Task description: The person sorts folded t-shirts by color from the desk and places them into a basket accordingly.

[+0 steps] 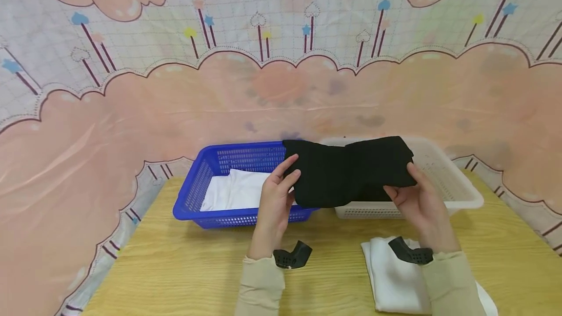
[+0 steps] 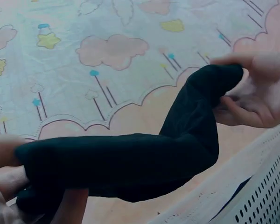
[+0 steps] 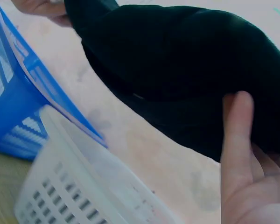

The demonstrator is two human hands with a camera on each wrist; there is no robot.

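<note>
A folded piece of black cloth [image 1: 325, 174] is stretched between both hands in the air, in front of the two baskets. My left hand [image 1: 275, 191] grips its left end, thumb and fingers on either side of the fabric. At the opposite end my right hand [image 1: 423, 204] pinches the cloth's edge. The left wrist view shows the black cloth [image 2: 126, 161] bent in the middle, with a thick folded edge. In the right wrist view the right thumb [image 3: 238, 126] presses on the cloth. What kind of garment it is, I cannot tell.
A blue basket [image 1: 206, 221] holding white cloth [image 1: 237, 189] stands at the back left. Beside it is a white basket [image 1: 465, 194], partly hidden by the black cloth. Folded white fabric [image 1: 391, 277] lies on the wooden table [image 1: 175, 267] under the right forearm. A patterned sheet [image 1: 281, 87] hangs behind.
</note>
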